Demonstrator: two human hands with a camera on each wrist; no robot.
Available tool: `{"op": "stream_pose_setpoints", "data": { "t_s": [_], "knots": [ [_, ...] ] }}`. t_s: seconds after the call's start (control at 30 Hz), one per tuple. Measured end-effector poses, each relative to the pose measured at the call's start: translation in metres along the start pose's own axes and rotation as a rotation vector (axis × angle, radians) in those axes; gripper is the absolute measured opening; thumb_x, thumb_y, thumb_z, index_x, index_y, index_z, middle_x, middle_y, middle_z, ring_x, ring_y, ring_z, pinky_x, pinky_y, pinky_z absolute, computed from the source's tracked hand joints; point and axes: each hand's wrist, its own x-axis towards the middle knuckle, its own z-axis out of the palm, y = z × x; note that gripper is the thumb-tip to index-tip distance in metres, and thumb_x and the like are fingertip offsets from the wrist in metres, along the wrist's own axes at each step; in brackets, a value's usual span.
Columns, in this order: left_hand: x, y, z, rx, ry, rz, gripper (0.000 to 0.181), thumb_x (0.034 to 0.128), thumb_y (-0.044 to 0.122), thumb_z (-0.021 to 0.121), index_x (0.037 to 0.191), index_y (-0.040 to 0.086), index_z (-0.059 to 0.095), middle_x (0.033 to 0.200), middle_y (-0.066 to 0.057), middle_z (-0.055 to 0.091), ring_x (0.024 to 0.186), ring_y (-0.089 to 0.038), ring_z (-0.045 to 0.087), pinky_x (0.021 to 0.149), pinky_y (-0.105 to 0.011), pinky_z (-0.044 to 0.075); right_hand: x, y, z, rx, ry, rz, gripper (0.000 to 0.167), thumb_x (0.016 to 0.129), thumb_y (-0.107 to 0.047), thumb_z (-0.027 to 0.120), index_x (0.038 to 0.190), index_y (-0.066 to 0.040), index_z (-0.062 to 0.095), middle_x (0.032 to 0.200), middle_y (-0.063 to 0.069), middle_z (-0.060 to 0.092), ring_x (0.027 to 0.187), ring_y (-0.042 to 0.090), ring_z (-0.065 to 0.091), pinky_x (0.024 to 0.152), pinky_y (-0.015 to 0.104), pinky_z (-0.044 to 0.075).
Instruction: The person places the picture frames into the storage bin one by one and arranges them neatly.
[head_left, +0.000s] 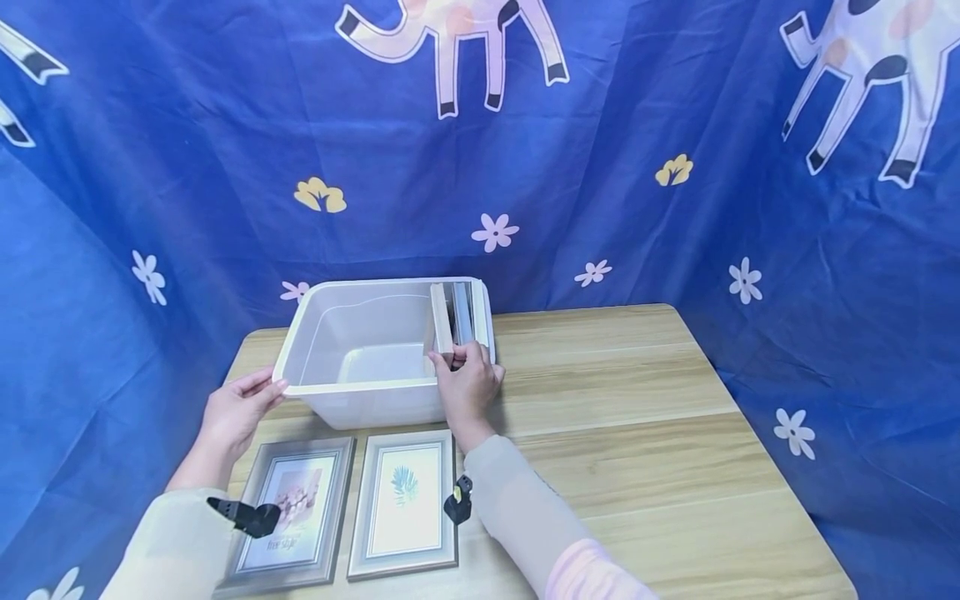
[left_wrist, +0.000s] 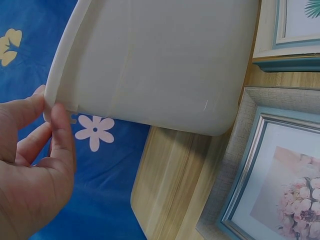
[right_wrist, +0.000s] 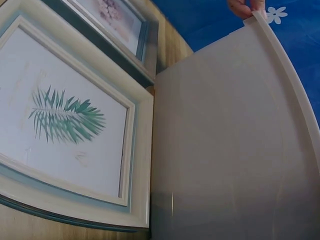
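A white plastic bin (head_left: 405, 398) stands at the back left of the table. My left hand (head_left: 236, 414) pinches its rim at the front left corner; the left wrist view shows thumb and fingers on the rim (left_wrist: 59, 75). Inside the bin, at its right end, several frames stand on edge. My right hand (head_left: 468, 383) reaches over the front rim and pinches the near end of the leftmost one, a tan picture frame (head_left: 441, 312). A blue-grey frame (head_left: 461, 310) stands just right of it. The right wrist view does not show the right hand.
Two picture frames lie face up before the bin: one with pink flowers (head_left: 311, 483), one with a green leaf (head_left: 405, 500). The wooden table (head_left: 637, 433) extends to the right. A blue printed cloth (head_left: 600, 200) hangs behind and at both sides.
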Motion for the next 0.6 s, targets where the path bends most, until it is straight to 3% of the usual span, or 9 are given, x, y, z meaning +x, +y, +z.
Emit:
{"op": "stream_pose_setpoints", "data": {
  "t_s": [0.2, 0.6],
  "knots": [
    [0.001, -0.002, 0.000, 0.003, -0.001, 0.006, 0.064, 0.0909, 0.004, 0.063, 0.138, -0.020, 0.027, 0.080, 0.015, 0.063, 0.073, 0.003, 0.061, 0.070, -0.011, 0.054, 0.000, 0.001, 0.000, -0.039, -0.023, 0.002, 0.038, 0.065, -0.036, 0.088, 0.078, -0.014, 0.059, 0.074, -0.005, 0.060, 0.066, 0.011, 0.058, 0.074, 0.035, 0.037],
    [-0.001, -0.001, -0.002, 0.042, -0.006, 0.011, 0.067, 0.0907, 0.010, 0.065, 0.138, -0.020, 0.028, 0.082, 0.017, 0.062, 0.075, 0.004, 0.061, 0.072, -0.011, 0.054, 0.000, 0.011, 0.002, -0.037, 0.021, -0.045, 0.041, 0.064, -0.040, 0.087, 0.073, -0.015, 0.056, 0.072, -0.004, 0.059, 0.067, 0.015, 0.056, 0.075, 0.036, 0.035]
  ]
}}
